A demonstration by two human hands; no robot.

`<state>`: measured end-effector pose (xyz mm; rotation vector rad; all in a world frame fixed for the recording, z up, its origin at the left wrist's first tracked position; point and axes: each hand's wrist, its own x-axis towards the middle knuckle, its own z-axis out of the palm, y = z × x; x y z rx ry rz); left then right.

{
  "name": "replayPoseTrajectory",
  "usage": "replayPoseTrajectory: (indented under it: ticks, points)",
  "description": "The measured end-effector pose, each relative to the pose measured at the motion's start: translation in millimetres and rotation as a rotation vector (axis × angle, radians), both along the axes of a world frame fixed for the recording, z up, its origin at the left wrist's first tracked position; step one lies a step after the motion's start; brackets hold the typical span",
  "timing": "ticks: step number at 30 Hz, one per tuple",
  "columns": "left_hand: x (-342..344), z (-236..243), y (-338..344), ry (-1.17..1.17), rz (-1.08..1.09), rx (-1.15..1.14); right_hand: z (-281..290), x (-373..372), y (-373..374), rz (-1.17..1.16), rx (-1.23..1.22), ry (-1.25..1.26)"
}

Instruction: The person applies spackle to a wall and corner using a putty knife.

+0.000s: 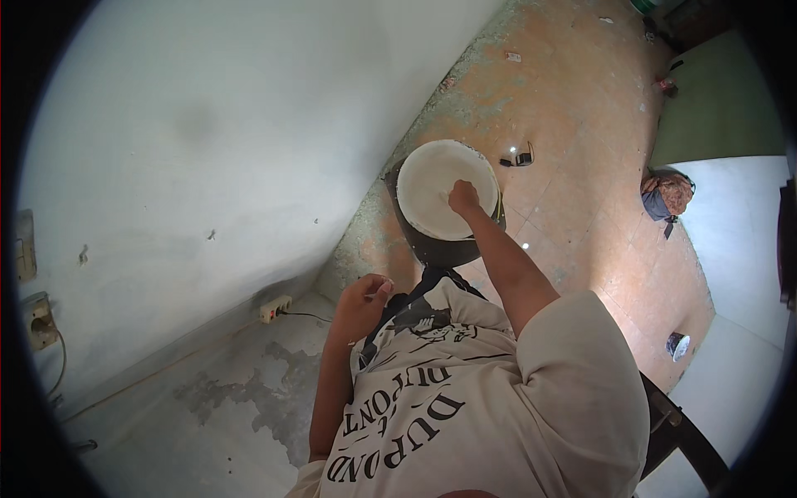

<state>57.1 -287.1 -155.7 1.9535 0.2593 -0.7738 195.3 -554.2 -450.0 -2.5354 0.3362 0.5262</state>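
A round, white, plastic-looking tub (407,195) is sitting in or on a dark, rounded container (440,251) beside the white wall (207,124). The right hand (463,197) is hovering over its opening, fingers curled tight, any grip unclear; working centrally should be keeping spills inside. The left hand (364,300) is hanging half-curled nearby, its hold unclear.

Whitish piece (444,197) at right hand (465,199) — too small to identify, thin pale bit (379,294) at left hand (361,304) likewise, dark furniture (696,444) lower right — cut off at edge
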Motion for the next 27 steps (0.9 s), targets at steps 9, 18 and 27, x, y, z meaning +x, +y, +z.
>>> replayPoseTrajectory:
  ticks: [9, 18, 27]
  points:
    - [-8, -3, 0, 0.007, -0.011, 0.012, -6, -2, 7, -0.006, 0.011, 0.07]
    - [-9, -3, -2, 0.002, -0.026, 0.0, -15, -4, 6, -0.044, 0.0, 0.121]
    - [-7, 2, -4, 0.027, -0.036, -0.003, 17, 7, 0, -0.082, -0.015, 0.196]
